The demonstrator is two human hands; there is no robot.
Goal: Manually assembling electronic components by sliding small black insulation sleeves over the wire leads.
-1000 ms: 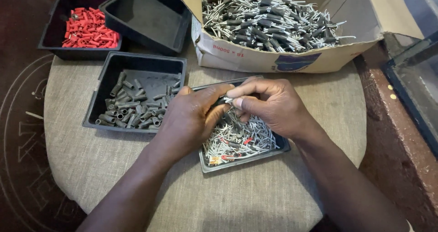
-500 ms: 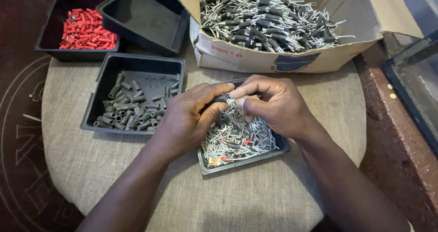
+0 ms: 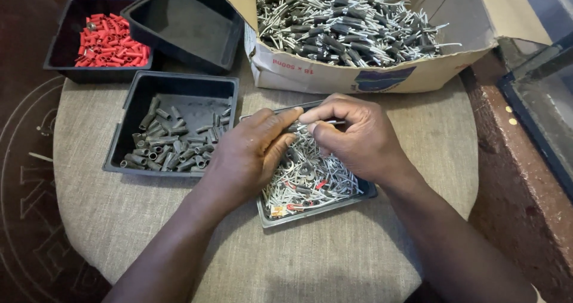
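Note:
My left hand (image 3: 253, 151) and my right hand (image 3: 358, 136) meet over a shallow dark tray (image 3: 310, 210) heaped with thin metal pins and a few red bits. Between the fingertips of both hands is a small grey sleeved terminal (image 3: 316, 124) with a metal pin sticking out to the right. The left fingers pinch its dark sleeve end; the right thumb and forefinger pinch the pin end. Left of my left hand stands a black bin of grey sleeves (image 3: 173, 139).
A cardboard box (image 3: 358, 76) full of grey terminals stands at the back. A black bin of red sleeves (image 3: 110, 40) sits at the far left, and an empty black bin (image 3: 185, 22) leans beside it. A cloth-covered round table (image 3: 334, 261) holds everything. A dark glass-sided case (image 3: 537, 112) stands at right.
Both hands have shifted slightly on the terminal; the pin now sticks out more plainly between the right fingers. The view has moved a little.

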